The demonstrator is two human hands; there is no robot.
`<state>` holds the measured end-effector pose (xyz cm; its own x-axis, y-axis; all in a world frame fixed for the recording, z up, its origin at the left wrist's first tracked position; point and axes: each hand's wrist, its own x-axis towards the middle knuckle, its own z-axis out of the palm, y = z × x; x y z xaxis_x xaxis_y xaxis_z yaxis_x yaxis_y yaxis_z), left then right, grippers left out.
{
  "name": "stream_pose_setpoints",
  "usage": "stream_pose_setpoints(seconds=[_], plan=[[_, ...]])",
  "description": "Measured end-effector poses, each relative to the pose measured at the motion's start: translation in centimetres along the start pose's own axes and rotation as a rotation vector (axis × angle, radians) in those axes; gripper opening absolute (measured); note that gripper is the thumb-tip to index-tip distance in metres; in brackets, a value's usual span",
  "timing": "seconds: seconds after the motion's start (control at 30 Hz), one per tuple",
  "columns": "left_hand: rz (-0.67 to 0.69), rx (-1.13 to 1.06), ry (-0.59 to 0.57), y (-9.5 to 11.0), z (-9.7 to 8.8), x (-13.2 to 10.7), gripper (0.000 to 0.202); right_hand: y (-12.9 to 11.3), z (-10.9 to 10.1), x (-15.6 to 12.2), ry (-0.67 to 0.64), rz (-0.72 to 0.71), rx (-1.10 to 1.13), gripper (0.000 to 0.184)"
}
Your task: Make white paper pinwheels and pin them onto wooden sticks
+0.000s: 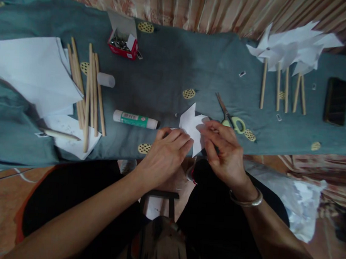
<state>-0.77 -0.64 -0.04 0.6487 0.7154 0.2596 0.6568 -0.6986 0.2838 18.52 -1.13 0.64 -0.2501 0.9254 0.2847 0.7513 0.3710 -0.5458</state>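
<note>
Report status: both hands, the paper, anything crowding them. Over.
Left hand and right hand both pinching the white paper piece at the near edge of the table. Scissors close on its right, glue stick on its left.

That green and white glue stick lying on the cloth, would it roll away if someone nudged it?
Probably somewhat: the glue stick is a round tube lying on its side, so a sideways push would likely roll it. The soft grey cloth should slow it quickly. It looks like light, stiff plastic, so probably easy to lift.
</note>
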Motion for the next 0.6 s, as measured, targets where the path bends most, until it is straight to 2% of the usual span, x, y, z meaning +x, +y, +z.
stream_pose_setpoints(seconds=[0.1, 0.3, 0.4, 0.6], plan=[[0.001, 0.001, -0.003, -0.07, 0.11, -0.06, 0.022, 0.11, 0.29, -0.07, -0.025, -0.086, -0.048, 0.044], [0.009, -0.015, -0.002, -0.19, 0.04, -0.13, 0.023, 0.41, 0.92, -0.42, -0.037, -0.124, -0.098, 0.058], [0.004, -0.024, 0.001, -0.2, 0.09, -0.18, 0.023, 0.22, 0.86, -0.49, -0.075, -0.125, -0.181, 0.054], [-0.01, -0.039, 0.0, -0.14, 0.21, -0.29, 0.025, -0.31, 0.45, -0.22, -0.118, -0.17, -0.406, 0.035]])
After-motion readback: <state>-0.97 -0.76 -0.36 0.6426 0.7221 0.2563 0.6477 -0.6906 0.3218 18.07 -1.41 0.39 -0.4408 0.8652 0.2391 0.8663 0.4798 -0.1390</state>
